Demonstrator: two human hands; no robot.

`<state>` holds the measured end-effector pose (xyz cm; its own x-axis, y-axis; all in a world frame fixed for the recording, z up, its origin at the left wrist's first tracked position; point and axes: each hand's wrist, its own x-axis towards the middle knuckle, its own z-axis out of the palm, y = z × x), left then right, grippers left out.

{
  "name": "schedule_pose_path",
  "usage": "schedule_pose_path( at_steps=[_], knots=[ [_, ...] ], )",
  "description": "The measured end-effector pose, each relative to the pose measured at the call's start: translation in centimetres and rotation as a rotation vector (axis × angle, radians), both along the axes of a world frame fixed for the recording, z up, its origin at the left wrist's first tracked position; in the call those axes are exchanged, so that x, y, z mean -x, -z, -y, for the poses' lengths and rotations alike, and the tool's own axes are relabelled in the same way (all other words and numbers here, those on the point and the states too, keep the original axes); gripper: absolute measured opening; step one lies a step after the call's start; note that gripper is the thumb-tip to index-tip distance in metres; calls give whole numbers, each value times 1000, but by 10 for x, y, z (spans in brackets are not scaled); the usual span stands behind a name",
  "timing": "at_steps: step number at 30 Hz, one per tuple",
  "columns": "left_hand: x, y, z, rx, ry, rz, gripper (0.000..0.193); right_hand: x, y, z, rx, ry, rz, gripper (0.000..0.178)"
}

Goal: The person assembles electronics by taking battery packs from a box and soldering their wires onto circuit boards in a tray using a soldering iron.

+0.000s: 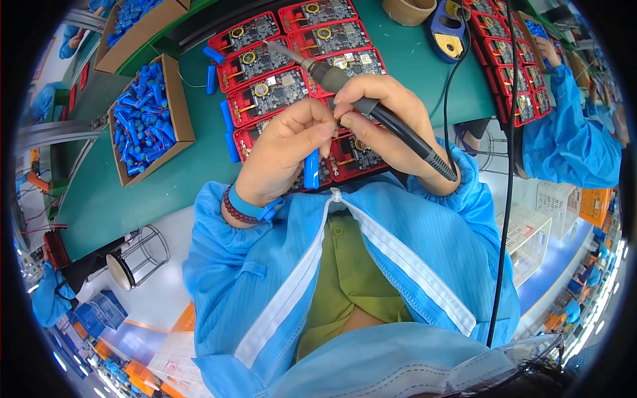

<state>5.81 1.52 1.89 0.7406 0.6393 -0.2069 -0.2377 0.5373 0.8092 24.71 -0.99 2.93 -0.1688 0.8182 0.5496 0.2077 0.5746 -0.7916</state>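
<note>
One battery (312, 174) shows just beneath the left hand (288, 142), fingers pinched, hold unclear; the right hand (398, 103) grips an iron (381, 114) above the boards (272, 93).

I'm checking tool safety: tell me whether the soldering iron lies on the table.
No, the right hand holds the soldering iron.

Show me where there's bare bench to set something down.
Bare green bench shows between the red trays and blue stand, and between the cardboard box and loose blue cells. Crowded: around left hand and right hand.
</note>
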Motion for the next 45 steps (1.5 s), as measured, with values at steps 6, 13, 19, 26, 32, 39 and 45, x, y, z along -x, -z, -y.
schedule_pose_path(
  at_steps=[6, 13, 19, 26, 32, 39, 45],
  knots=[
    [-3, 5, 0, -561, -165, -452, 6, 4, 6, -5, 4, 275, -66, 29],
    [-12, -10, 5, -989, -388, -561, 3, 8, 10, -7, -286, 173, 281, 31],
    [-13, -13, 5, -1066, -401, -554, 2, 3, 5, -4, -223, 112, 285, 33],
    [0, -14, -4, -880, -548, -510, 3, -18, 4, -4, -115, 314, 191, 29],
    [-10, -17, 0, -930, -456, -523, 3, 4, -6, -12, -112, 190, 126, 28],
    [-8, -13, -5, -1225, -443, -548, 7, 6, -4, -9, -56, 56, 218, 34],
    [-2, -18, 2, -1198, -442, -570, 8, 3, -17, -4, -143, 37, 348, 35]
  ],
)
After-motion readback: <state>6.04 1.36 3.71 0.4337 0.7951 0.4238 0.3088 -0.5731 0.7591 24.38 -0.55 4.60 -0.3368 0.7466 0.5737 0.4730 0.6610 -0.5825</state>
